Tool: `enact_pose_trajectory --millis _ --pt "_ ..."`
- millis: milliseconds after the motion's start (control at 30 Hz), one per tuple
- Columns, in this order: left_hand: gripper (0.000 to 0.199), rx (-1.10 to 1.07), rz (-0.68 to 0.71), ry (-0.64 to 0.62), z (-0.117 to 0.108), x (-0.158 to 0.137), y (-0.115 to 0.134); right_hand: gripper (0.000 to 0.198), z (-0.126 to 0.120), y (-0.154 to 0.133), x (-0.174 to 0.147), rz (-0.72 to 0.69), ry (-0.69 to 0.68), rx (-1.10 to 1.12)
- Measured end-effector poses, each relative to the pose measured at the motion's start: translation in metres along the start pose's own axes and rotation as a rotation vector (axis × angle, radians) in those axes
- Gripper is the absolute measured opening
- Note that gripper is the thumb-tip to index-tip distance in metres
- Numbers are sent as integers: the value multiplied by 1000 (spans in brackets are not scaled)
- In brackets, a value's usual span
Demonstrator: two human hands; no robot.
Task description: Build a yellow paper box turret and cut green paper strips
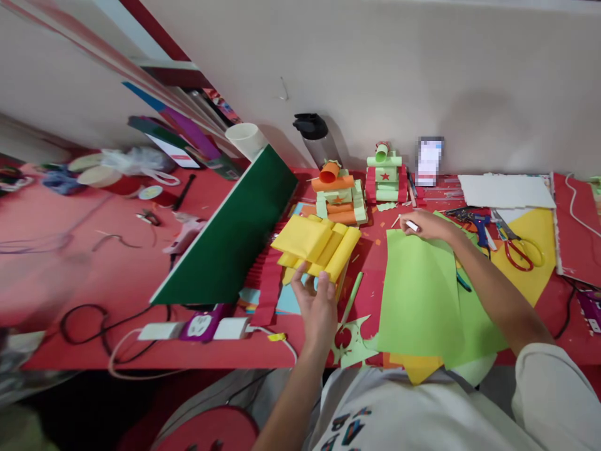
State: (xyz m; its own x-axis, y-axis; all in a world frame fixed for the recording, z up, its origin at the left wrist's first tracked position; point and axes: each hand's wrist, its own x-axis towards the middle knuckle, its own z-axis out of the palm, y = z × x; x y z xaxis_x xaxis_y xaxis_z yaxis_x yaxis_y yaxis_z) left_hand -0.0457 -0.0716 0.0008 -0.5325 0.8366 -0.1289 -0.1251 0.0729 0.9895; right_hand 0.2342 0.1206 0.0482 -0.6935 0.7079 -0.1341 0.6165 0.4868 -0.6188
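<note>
My left hand (315, 299) grips a yellow paper model (307, 241) by its near edge. The model is made of rolled tubes with a flat folded piece on top. My right hand (426, 224) is closed around a slim white pen (413, 226), resting at the top of a light green paper sheet (417, 294). Behind the yellow model stands an orange and green paper tank (338, 197). A green and red paper tank (387, 175) with a red star is to its right.
A dark green board (235, 238) leans at the left. At the right lie scissors (519, 247) and a blue glue gun (482, 228). A bottle (319, 141) and a phone (429, 161) stand by the wall. A power strip (200, 327) lies near the front edge.
</note>
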Motion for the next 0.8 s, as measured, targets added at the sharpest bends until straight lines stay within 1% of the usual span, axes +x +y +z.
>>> enact_pose_trajectory --millis 67,167,267,367,400,467,533,567,700,733,800 --pt "53 55 -4 -62 -4 3 -2 24 4 5 9 -25 -15 -28" --pt "62 120 -23 -147 -18 4 -3 19 7 9 16 -37 -65 -22" --pt "69 131 -85 -153 -32 4 -1 10 -4 10 18 -68 -162 54" --pt "69 171 -103 -144 -43 5 0 9 -22 7 18 -142 -229 110" --pt "68 198 -91 -142 -46 5 -1 10 -27 6 17 -139 -242 106" --pt "64 256 -56 -133 -52 5 -2 12 -31 4 16 -86 -253 54" --pt "61 302 -28 -121 -57 4 -4 16 -27 4 15 -33 -220 -37" --pt "60 320 -24 -121 -60 3 -4 18 -22 4 15 -29 -194 -85" --pt "58 354 -80 -149 -65 -1 -2 25 2 9 13 -60 -130 -199" --pt "58 361 -95 -154 -66 -1 -1 24 7 10 12 -61 -122 -210" --pt "57 380 -72 -139 -66 -3 0 20 12 13 9 -88 -111 -202"
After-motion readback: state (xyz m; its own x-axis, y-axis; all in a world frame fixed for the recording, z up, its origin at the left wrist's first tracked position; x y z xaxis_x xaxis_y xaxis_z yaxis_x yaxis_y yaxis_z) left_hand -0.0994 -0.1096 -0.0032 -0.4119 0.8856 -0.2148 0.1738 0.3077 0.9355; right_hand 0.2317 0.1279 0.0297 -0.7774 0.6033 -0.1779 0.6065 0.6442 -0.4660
